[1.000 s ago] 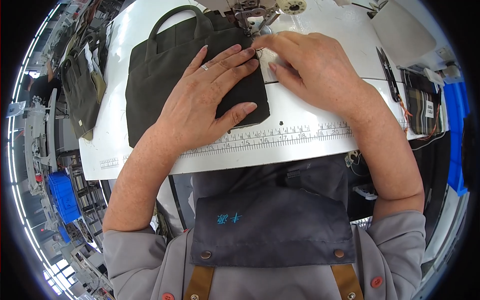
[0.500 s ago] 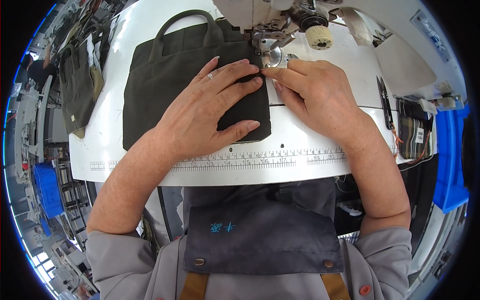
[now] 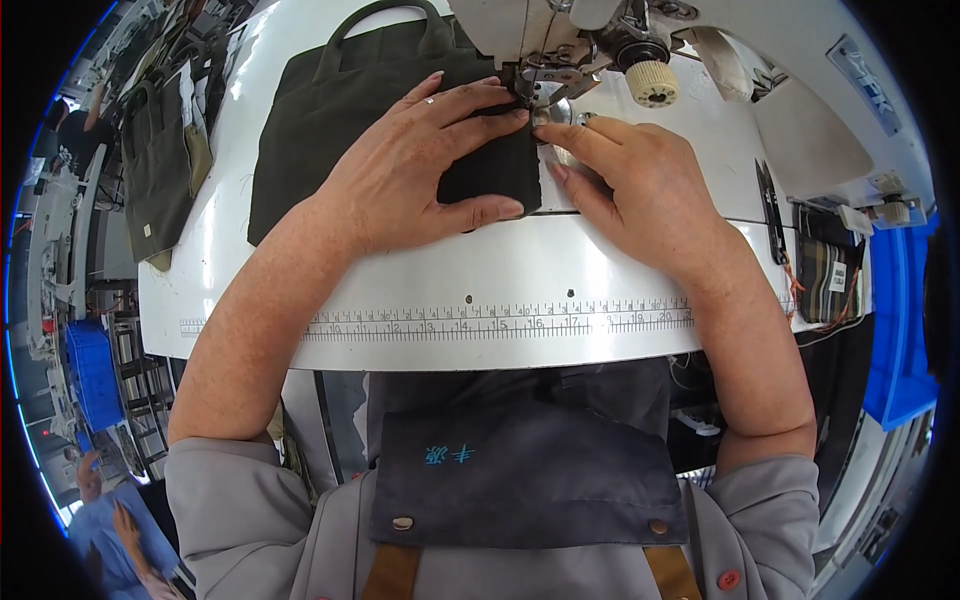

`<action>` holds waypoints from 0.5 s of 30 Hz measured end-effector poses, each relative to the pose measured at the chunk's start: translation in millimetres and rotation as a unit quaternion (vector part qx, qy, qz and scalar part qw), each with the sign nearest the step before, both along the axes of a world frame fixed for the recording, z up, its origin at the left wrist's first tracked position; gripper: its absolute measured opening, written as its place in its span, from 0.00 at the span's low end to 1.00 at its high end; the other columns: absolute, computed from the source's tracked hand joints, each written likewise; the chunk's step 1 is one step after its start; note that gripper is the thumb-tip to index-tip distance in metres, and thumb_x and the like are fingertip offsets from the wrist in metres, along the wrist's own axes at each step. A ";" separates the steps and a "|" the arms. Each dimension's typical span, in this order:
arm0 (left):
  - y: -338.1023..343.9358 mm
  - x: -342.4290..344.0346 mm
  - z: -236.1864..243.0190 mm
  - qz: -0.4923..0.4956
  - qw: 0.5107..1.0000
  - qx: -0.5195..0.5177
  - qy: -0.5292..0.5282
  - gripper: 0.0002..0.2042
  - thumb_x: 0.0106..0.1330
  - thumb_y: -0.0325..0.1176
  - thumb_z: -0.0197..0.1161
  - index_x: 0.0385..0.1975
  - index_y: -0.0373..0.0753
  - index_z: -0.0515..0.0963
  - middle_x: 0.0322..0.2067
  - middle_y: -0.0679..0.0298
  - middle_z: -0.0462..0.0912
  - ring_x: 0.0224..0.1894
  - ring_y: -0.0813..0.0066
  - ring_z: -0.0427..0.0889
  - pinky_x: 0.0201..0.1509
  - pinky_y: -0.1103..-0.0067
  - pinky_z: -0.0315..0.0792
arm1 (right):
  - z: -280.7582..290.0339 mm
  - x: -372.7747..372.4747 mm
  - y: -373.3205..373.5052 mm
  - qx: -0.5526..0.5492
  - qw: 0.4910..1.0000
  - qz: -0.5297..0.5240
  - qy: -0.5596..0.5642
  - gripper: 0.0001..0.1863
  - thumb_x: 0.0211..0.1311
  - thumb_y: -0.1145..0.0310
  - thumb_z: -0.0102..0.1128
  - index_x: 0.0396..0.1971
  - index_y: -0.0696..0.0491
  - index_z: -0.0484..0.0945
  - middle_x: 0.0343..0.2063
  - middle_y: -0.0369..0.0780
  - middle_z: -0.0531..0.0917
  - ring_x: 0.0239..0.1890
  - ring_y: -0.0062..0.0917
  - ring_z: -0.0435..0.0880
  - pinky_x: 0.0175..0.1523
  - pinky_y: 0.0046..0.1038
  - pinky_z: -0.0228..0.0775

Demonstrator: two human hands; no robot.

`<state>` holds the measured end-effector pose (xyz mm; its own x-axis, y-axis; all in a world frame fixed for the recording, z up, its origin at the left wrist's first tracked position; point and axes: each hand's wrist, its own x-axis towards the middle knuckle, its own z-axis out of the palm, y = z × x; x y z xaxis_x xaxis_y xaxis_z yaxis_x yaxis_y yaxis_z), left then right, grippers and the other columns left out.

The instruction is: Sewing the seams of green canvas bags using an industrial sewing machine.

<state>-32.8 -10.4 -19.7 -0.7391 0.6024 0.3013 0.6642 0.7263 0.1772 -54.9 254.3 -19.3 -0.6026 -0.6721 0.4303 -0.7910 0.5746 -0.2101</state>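
A dark green fabric bag [image 3: 300,135] with a looped handle [image 3: 343,42] lies flat on the white table. Its right edge passes under the needle area [image 3: 523,85] of a sewing machine [image 3: 600,45]. My left hand [image 3: 410,170], with a ring on one finger, rests spread on the bag, fingertips close to that edge. Just right of the edge is my right hand [image 3: 645,185]. Its index fingertip touches or nearly touches the bag's edge below the needle; the thumb stays apart and the other fingers are bent.
Black thread snips [image 3: 770,210] lie at the right, near a striped fabric piece [image 3: 828,265]. A ruler scale [image 3: 500,325] runs along the table's front. More green bags [image 3: 158,165] hang at the left. Blue bins [image 3: 900,330] stand to the right. Another person [image 3: 120,540] shows at lower left.
The bag has moved away from me under the machine, its near edge now farther from the ruler. My left hand has moved forward with it. Another person has appeared at lower left.
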 end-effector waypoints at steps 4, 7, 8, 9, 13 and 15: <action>0.9 6.3 11.6 -0.062 0.996 0.013 0.058 0.27 0.59 0.47 0.78 0.57 0.43 0.86 0.61 0.57 0.84 0.69 0.59 0.78 0.80 0.54 0.61 | -0.8 -1.0 2.1 -0.015 1.000 0.016 -0.005 0.13 0.68 0.65 0.66 0.49 0.51 0.87 0.32 0.41 0.86 0.33 0.40 0.88 0.39 0.41 0.80; 6.0 17.6 19.8 -0.109 0.991 -0.002 0.071 0.17 0.56 0.38 0.80 0.44 0.40 0.90 0.51 0.61 0.89 0.57 0.62 0.86 0.69 0.61 0.74 | 0.1 -1.4 5.3 -0.026 0.998 0.057 -0.024 0.16 0.62 0.70 0.70 0.50 0.51 0.86 0.36 0.40 0.84 0.36 0.38 0.86 0.40 0.39 0.78; 10.6 23.6 19.4 -0.103 0.992 0.006 0.067 0.14 0.56 0.35 0.80 0.40 0.40 0.90 0.48 0.62 0.90 0.53 0.63 0.88 0.64 0.64 0.78 | 0.5 -1.6 5.8 -0.028 0.996 0.076 -0.031 0.18 0.60 0.72 0.71 0.51 0.51 0.85 0.38 0.40 0.84 0.37 0.37 0.85 0.40 0.38 0.77; 14.7 28.2 18.9 -0.097 0.993 0.012 0.063 0.11 0.55 0.32 0.80 0.37 0.39 0.90 0.45 0.63 0.91 0.48 0.65 0.90 0.58 0.67 0.82 | 0.7 -1.8 5.7 -0.044 0.994 0.095 -0.033 0.17 0.58 0.72 0.72 0.49 0.51 0.85 0.39 0.39 0.84 0.38 0.37 0.85 0.41 0.37 0.78; 20.9 33.5 18.5 -0.069 0.996 0.020 0.054 0.08 0.55 0.25 0.77 0.35 0.36 0.90 0.41 0.62 0.91 0.42 0.64 0.90 0.46 0.73 0.84 | 1.5 -2.6 3.5 -0.089 0.985 0.147 -0.031 0.15 0.53 0.74 0.73 0.43 0.53 0.85 0.40 0.39 0.82 0.41 0.37 0.85 0.45 0.36 0.80; 22.1 31.2 16.1 -0.051 0.996 0.057 0.034 0.07 0.56 0.23 0.75 0.34 0.34 0.89 0.40 0.60 0.91 0.41 0.66 0.91 0.46 0.75 0.84 | 1.4 -2.2 2.3 -0.103 0.982 0.155 -0.032 0.14 0.52 0.74 0.74 0.41 0.53 0.84 0.40 0.40 0.83 0.42 0.38 0.85 0.46 0.36 0.80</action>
<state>-1.6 11.7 -3.5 -0.6509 0.6324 0.4201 0.7472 0.6314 0.2073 -57.0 256.6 -17.9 -0.4138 -0.7296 0.5444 -0.9021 0.2484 -0.3527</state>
